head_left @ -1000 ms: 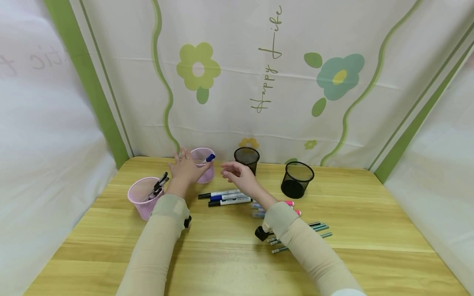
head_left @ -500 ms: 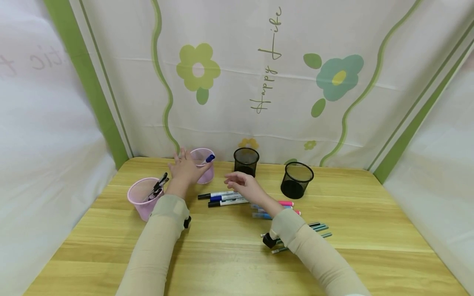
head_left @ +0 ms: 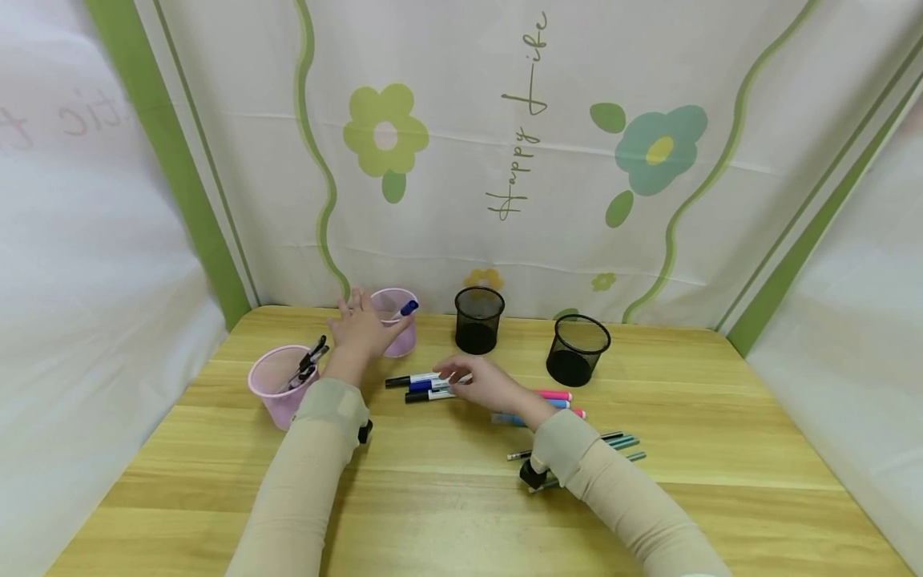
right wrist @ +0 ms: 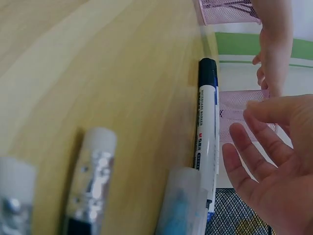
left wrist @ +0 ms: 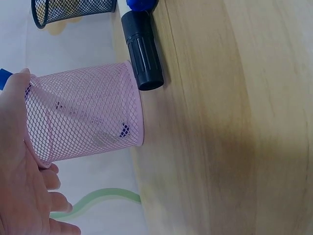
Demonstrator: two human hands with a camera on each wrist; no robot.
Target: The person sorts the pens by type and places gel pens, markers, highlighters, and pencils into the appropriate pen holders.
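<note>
My left hand [head_left: 360,332] rests at the rim of a pink mesh pen cup [head_left: 401,343], fingers spread and thumb across the near side. A whiteboard marker with a blue cap [head_left: 409,308] leans inside that cup. Above three whiteboard markers [head_left: 421,385] lying on the table, my right hand [head_left: 490,385] hangs with loosely bent fingers and nothing between them. In the right wrist view, a black-capped whiteboard marker [right wrist: 206,122] lies just beyond the right fingertips. Part of the markers is hidden behind the right hand in the head view.
Another pink cup [head_left: 277,401] at the left holds several black pens [head_left: 308,365]. Two black mesh cups, one at the back [head_left: 477,330] and one further right [head_left: 578,357], stand on the wooden table. Highlighters [head_left: 555,396] and pencils [head_left: 623,443] lie under the right forearm.
My right hand has moved down and toward me, from beside the back black cup to over the whiteboard markers. The left hand has stayed at the pink cup.
</note>
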